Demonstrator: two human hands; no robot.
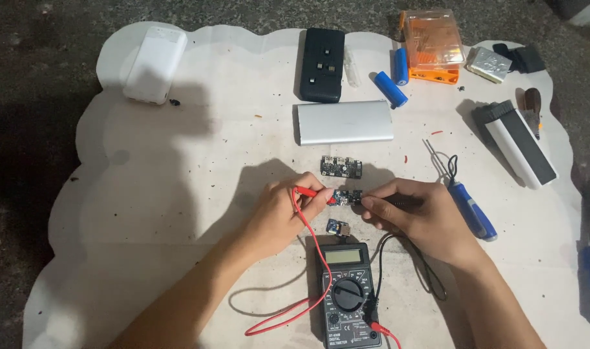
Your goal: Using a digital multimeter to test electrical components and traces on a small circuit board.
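Your red probe (305, 192) meets a dark circuit board (348, 198); below, a black multimeter (348, 296) trails red (288, 310) and black (430, 274) leads across the white surface (165, 194), near a blue-handled screwdriver (473, 211) and silver power bank (344, 121).

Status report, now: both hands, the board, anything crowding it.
Left hand pinches red probe, right hand pinches black probe. Both tips on small circuit board. Second small board and multimeter sit close below.
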